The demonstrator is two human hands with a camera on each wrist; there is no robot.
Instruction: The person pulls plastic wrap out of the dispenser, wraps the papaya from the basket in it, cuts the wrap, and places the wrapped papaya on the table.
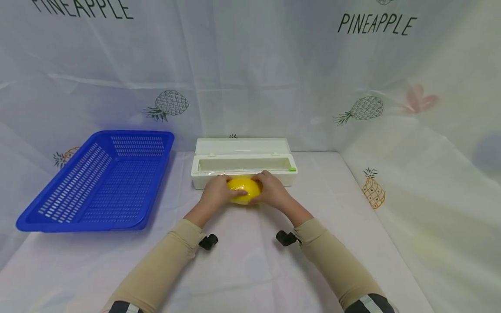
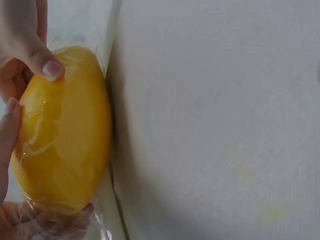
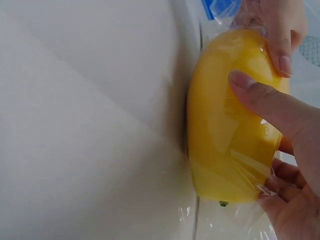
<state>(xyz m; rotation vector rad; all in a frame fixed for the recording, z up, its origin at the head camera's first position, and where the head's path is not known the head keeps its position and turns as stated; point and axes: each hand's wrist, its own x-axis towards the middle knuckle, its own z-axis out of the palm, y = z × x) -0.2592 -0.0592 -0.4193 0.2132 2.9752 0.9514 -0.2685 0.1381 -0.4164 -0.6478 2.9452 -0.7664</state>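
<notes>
A yellow oval fruit-like object (image 1: 246,188), wrapped in clear plastic film, lies on the cloth-covered table. Its kind is unclear, though a small green tip shows at one end in the right wrist view. My left hand (image 1: 216,191) grips its left side, thumb across the front. From the right side, my right hand (image 1: 274,190) holds it too; in the right wrist view the thumb of this right hand (image 3: 295,130) presses on the film. Just behind stands a white cling film box (image 1: 201,179) with its lid (image 1: 240,146) raised and a green slider (image 1: 292,169) at the right.
At the left stands a blue plastic basket (image 1: 150,195) with slotted walls. A white curtain (image 1: 254,87) printed with pineapples rises behind the table, and more printed cloth (image 1: 430,182) hangs at the right.
</notes>
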